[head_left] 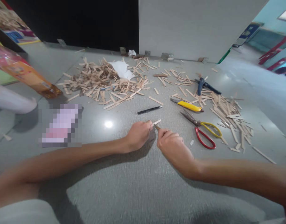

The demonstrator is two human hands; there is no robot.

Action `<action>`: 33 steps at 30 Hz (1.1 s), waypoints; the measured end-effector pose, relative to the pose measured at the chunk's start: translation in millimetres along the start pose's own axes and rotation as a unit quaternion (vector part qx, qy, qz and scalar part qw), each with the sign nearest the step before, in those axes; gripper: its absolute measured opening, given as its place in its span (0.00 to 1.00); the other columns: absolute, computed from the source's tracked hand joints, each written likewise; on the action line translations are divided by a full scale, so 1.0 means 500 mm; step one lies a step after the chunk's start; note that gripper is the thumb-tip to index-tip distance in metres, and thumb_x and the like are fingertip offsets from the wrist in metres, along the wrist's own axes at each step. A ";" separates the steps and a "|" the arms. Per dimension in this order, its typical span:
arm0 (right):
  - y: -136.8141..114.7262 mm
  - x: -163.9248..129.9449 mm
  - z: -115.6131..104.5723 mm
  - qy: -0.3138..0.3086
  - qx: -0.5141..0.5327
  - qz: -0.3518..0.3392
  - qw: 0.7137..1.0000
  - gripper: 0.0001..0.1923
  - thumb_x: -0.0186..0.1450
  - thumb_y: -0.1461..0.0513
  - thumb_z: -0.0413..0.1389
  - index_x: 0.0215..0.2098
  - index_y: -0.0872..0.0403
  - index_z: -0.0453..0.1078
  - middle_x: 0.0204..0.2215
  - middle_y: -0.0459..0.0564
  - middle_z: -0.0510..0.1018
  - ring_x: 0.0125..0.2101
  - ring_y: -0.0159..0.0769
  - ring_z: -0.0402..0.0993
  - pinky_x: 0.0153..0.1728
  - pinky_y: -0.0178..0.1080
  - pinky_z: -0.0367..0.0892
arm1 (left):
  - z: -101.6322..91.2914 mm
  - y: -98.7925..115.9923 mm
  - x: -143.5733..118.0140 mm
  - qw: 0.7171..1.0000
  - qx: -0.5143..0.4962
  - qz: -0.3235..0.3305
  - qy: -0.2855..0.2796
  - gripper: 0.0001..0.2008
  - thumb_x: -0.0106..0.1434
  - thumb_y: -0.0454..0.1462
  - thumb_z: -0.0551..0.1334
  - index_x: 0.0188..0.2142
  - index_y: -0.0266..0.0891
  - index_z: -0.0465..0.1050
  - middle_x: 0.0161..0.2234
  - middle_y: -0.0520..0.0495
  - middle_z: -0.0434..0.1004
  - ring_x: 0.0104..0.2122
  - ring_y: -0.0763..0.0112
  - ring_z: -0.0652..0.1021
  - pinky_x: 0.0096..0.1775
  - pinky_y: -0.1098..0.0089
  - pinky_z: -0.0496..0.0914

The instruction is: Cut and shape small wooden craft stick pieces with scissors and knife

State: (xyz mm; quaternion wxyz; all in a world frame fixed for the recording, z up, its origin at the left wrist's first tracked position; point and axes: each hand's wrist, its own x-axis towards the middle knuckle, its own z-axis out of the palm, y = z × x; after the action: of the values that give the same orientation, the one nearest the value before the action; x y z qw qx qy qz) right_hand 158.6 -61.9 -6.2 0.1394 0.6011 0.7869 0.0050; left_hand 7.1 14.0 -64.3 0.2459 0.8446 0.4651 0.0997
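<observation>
My left hand (139,135) is closed in a pinch on a short wooden stick (157,122), whose pale end sticks out to the right. Close beside it, my right hand (172,141) is closed around a thin brownish tool (157,127), its tip at the stick; the fingers hide most of it, so its kind is unclear. A black pen (149,110) lies just beyond my hands. To the right are a yellow utility knife (188,105) and scissors (200,126) with one red and one yellow handle loop.
A large heap of wooden sticks (93,77) with white paper (123,69) lies at the back left. More sticks (227,112) and dark blue-handled pliers (204,85) are on the right. A phone-like blurred object (62,124) and a bottle (28,73) are at left. A panel (191,28) stands behind.
</observation>
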 end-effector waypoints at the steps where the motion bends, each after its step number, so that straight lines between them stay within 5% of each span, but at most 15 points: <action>1: 0.001 0.002 -0.002 0.002 0.009 0.005 1.000 0.29 0.72 0.78 0.34 0.41 0.58 0.76 0.21 0.51 0.68 0.18 0.38 0.60 0.18 0.35 0.49 | 0.003 -0.003 0.000 1.000 -0.010 0.000 0.008 0.15 0.77 0.36 0.51 0.36 0.40 0.72 0.26 0.48 0.75 0.27 0.62 0.76 0.33 0.66 0.66; 8: 0.078 0.021 -0.020 0.034 0.076 0.029 0.996 0.16 0.74 0.74 0.44 0.43 0.56 0.72 0.34 0.61 0.79 0.29 0.46 0.73 0.26 0.41 0.49 | 0.017 -0.009 0.002 0.990 -0.114 0.024 0.075 0.21 0.82 0.44 0.44 0.36 0.42 0.67 0.26 0.51 0.77 0.25 0.66 0.77 0.34 0.67 0.71; 13: 0.124 0.012 -0.023 0.018 0.226 0.033 0.973 0.10 0.79 0.59 0.49 0.38 0.50 0.65 0.32 0.50 0.77 0.31 0.42 0.73 0.31 0.39 0.58 | 0.018 -0.003 -0.003 0.981 -0.163 0.054 0.085 0.20 0.82 0.42 0.45 0.35 0.42 0.66 0.27 0.51 0.79 0.25 0.69 0.78 0.33 0.70 0.71; 16: 0.143 0.008 -0.033 -0.074 0.425 0.029 0.902 0.11 0.78 0.56 0.48 0.38 0.50 0.64 0.29 0.44 0.72 0.29 0.36 0.68 0.31 0.37 0.60 | 0.023 -0.005 -0.007 0.979 -0.171 0.069 0.086 0.18 0.81 0.39 0.44 0.38 0.42 0.67 0.24 0.54 0.74 0.22 0.70 0.75 0.30 0.70 0.67; 20: 0.183 0.009 -0.054 -0.276 0.633 0.026 0.722 0.16 0.78 0.48 0.50 0.42 0.51 0.67 0.24 0.35 0.57 0.19 0.27 0.48 0.19 0.31 0.47 | 0.027 -0.007 -0.010 0.977 -0.171 0.105 0.074 0.13 0.77 0.36 0.45 0.36 0.43 0.63 0.22 0.58 0.64 0.19 0.72 0.67 0.28 0.71 0.63; 23: 0.202 0.007 -0.058 -0.340 0.682 0.037 0.647 0.20 0.73 0.44 0.60 0.38 0.50 0.66 0.22 0.33 0.55 0.19 0.25 0.40 0.15 0.28 0.39 | 0.028 -0.007 -0.012 0.974 -0.171 0.135 0.055 0.12 0.75 0.36 0.47 0.35 0.44 0.63 0.21 0.59 0.61 0.19 0.73 0.65 0.27 0.73 0.63; 28: 0.144 -0.010 -0.023 -0.333 0.746 0.059 0.574 0.20 0.77 0.46 0.57 0.35 0.48 0.60 0.22 0.33 0.57 0.18 0.24 0.41 0.15 0.26 0.42 | 0.026 -0.008 -0.014 0.974 -0.172 0.140 0.051 0.14 0.78 0.36 0.45 0.36 0.43 0.63 0.21 0.60 0.62 0.18 0.74 0.65 0.26 0.74 0.63; 31: 0.125 -0.012 -0.014 -0.283 0.744 0.074 0.601 0.17 0.80 0.49 0.53 0.36 0.48 0.59 0.22 0.33 0.58 0.18 0.24 0.45 0.15 0.27 0.48 | 0.022 -0.009 -0.015 0.974 -0.170 0.137 0.053 0.14 0.77 0.37 0.44 0.36 0.44 0.63 0.22 0.58 0.63 0.19 0.73 0.66 0.27 0.73 0.64; 33: 0.147 -0.003 -0.023 -0.309 0.735 0.065 0.600 0.18 0.79 0.49 0.54 0.35 0.48 0.61 0.22 0.33 0.57 0.17 0.24 0.44 0.14 0.27 0.46 | 0.020 -0.009 -0.014 0.974 -0.168 0.145 0.043 0.14 0.77 0.38 0.44 0.36 0.44 0.62 0.21 0.59 0.62 0.19 0.73 0.65 0.27 0.72 0.63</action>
State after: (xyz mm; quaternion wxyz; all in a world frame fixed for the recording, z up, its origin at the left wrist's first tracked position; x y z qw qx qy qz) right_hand 225.6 -41.0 18.3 -0.1149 0.5160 0.3936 -0.7521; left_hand 3.8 7.0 -74.7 0.3472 0.8445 0.3246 0.2467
